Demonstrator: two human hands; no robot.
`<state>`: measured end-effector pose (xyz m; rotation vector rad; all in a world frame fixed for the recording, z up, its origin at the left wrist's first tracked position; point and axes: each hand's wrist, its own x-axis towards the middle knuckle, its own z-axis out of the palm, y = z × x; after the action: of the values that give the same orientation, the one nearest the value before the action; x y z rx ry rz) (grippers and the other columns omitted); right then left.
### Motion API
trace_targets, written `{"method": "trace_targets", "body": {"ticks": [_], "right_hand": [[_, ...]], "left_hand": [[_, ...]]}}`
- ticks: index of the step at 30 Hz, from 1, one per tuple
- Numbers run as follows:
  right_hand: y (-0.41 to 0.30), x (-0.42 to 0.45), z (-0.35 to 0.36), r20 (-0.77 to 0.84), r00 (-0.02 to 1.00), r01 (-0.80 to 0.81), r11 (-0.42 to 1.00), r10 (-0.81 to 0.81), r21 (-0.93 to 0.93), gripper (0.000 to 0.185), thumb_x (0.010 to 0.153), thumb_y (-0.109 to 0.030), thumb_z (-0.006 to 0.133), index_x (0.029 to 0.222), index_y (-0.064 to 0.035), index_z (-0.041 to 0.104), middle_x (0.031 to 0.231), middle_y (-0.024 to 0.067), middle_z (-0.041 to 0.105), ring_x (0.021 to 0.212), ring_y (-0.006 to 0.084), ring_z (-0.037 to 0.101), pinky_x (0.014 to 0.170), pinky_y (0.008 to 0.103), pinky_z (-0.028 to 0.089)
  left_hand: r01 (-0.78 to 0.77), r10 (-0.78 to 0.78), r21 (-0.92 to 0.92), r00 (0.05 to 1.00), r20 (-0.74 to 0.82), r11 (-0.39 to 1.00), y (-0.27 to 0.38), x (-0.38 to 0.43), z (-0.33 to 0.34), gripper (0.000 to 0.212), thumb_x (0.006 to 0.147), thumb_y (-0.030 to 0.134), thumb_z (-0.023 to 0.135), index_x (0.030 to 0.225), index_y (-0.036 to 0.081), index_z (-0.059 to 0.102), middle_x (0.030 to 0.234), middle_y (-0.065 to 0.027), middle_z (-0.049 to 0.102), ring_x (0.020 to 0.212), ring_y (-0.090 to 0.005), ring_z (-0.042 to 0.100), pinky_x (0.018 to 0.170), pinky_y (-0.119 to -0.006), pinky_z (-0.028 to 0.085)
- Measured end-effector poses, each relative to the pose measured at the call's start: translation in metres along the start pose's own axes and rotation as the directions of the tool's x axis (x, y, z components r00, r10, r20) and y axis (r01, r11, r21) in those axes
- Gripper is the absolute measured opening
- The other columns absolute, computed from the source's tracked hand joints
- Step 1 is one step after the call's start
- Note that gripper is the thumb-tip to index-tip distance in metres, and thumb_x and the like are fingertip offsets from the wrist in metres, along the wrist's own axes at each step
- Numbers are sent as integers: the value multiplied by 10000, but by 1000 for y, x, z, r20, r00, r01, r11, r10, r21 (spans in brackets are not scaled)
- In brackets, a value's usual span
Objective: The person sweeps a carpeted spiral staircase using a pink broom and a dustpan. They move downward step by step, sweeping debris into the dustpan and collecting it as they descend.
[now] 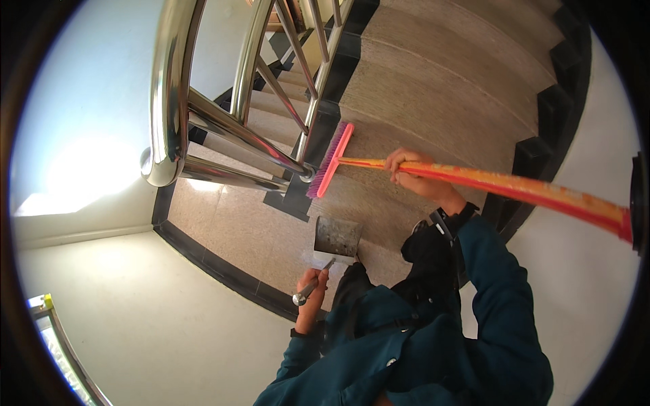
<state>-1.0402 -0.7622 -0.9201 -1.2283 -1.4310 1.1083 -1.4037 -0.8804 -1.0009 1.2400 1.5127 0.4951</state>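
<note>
My right hand (417,177) grips the orange and red handle (508,188) of a push broom, low down near its head. The pink broom head (336,161) has purple bristles (325,165), which face the black stone edging beside the railing. Below and to the left, my left hand (312,292) is closed around the metal handle (307,290) of a dustpan. The grey metal dustpan (336,236) is just in front of my feet, its open side towards the broom; its inner surface looks stained. I cannot tell whether it touches the floor.
Speckled stone steps (431,86) run along the upper right, with black stepped skirting (528,157) at the wall. A shiny steel railing (170,96) stands to the left, and a lower stair flight (274,109) shows through its bars. The landing floor (218,223) meets a pale wall (152,294).
</note>
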Motion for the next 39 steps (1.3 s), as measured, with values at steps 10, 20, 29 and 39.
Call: {"method": "trace_targets", "body": {"ticks": [10, 20, 29, 39], "right_hand": [[5, 81, -24, 139, 990, -47, 994, 32, 103, 69, 806, 15, 512, 830, -36, 552, 944, 64, 596, 774, 125, 586, 700, 265, 507], [69, 115, -32, -113, 946, -296, 952, 304, 77, 81, 850, -43, 528, 869, -50, 606, 1068, 98, 641, 836, 146, 678, 710, 266, 575], [82, 24, -40, -290, 871, -318, 905, 397, 282, 60, 893, -95, 559, 885, -54, 603, 1161, 100, 630, 855, 178, 696, 702, 284, 581], [10, -61, -45, -273, 930, -192, 960, 244, 203, 71, 858, 23, 530, 867, -12, 591, 1044, 116, 633, 766, 155, 656, 671, 272, 562]], "left_hand": [[3, -4, -64, 1000, -21, 998, -20, 0, 18, 264, 935, 253, 644, 805, 26, 614, 692, -51, 620, 577, -117, 588, 521, -271, 460], [-18, 14, -138, 999, -34, 990, -27, 1, 36, 237, 929, 241, 645, 805, 40, 623, 643, -36, 598, 567, -104, 579, 505, -256, 445], [20, -20, -16, 1000, 12, 1000, -17, 7, 38, 257, 933, 252, 643, 811, 27, 621, 669, -47, 614, 582, -116, 588, 525, -269, 458], [-123, 125, -41, 991, 44, 992, -36, 14, 40, 234, 920, 223, 672, 811, 25, 614, 681, -49, 623, 569, -120, 591, 536, -276, 496]]}}
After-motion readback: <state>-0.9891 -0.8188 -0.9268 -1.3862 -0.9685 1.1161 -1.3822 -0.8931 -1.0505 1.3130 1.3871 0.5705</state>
